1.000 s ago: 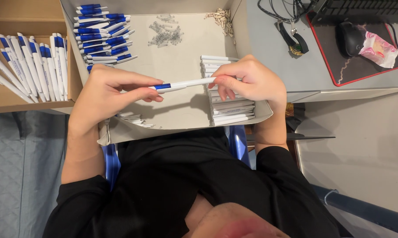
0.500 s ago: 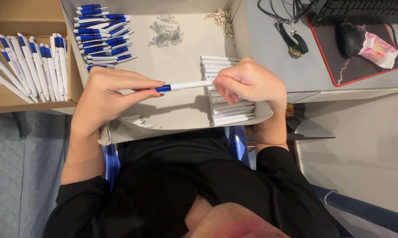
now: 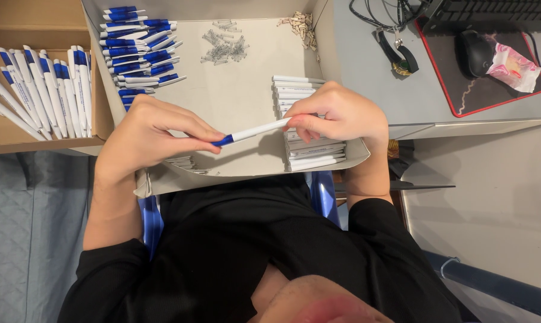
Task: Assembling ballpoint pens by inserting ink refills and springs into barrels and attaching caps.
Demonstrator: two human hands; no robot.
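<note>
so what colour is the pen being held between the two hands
White barrel with a blue end, seen in the head view: the pen spans from the left hand to the right hand.

I have only one view, from the camera on the person's head. It looks almost straight down, so the person's own chin and black shirt fill the bottom of the picture. The camera is close to the work: the left hand [image 3: 145,134] and the right hand [image 3: 342,116] sit near the middle of the frame and look large. Toward the top edge I see the shallow cardboard tray [image 3: 246,101] on the lap, and beyond it the grey tabletop [image 3: 366,78] at the upper right. A brown box [image 3: 19,140] stands at the upper left. There is no second view, so nothing is shared.
</note>
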